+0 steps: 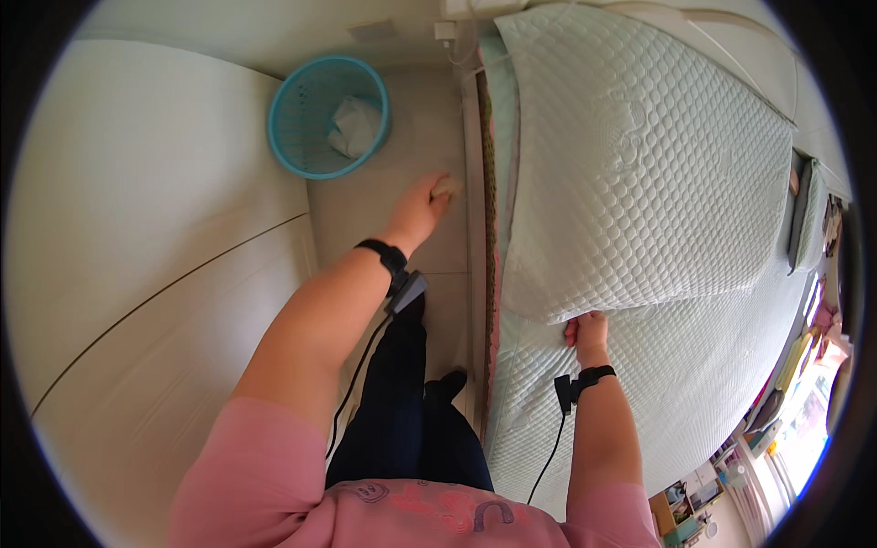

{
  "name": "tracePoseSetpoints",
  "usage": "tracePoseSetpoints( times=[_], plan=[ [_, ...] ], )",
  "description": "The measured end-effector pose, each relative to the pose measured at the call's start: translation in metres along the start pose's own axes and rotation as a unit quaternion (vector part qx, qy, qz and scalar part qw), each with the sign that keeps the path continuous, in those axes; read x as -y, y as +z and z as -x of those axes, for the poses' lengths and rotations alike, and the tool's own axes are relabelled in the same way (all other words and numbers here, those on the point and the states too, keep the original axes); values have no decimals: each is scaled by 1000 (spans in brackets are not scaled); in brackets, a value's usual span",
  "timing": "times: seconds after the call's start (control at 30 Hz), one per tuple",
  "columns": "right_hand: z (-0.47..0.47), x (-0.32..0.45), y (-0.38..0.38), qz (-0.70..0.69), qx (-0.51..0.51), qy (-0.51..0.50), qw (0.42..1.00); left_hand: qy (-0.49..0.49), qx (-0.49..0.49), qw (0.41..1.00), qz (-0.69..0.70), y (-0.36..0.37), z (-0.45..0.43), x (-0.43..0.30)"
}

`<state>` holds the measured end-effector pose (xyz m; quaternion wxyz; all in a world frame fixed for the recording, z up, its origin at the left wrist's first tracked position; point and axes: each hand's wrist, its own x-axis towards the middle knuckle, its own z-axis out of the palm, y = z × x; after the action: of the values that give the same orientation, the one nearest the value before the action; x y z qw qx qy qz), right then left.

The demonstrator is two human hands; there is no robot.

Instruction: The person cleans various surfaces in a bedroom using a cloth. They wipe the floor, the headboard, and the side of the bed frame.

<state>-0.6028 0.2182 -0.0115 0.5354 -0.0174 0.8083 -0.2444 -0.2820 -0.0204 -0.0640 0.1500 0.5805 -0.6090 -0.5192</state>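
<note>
My right hand grips the near edge of a pale green quilted mattress pad on the bed. This part of the pad lies over another quilted surface of the same colour. Over the floor gap beside the bed is my left hand, blurred, with its fingers curled. A pale patch shows at its fingertips; whether it is a held thing or the fingers themselves is unclear. Beyond that hand, a blue plastic basket stands on the floor with crumpled white paper or cloth inside.
A large white panel borders the narrow tiled floor on the left. The bed frame runs along its right. A plugged-in white adapter and cables sit at the wall. Black cables hang from both wrist straps.
</note>
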Motion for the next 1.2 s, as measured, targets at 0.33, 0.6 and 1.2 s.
tracePoseSetpoints(
  times=[0.33,0.6,1.2],
  plan=[
    [4,4,-1,2,27,-18,999,273,-26,928,-253,121,-7,67],
    [4,-9,-8,0,19,-60,998,311,147,917,-201,198,196,132],
    [55,-15,32,199,50,-100,974,10,-155,974,167,243,146,132]
  ],
)
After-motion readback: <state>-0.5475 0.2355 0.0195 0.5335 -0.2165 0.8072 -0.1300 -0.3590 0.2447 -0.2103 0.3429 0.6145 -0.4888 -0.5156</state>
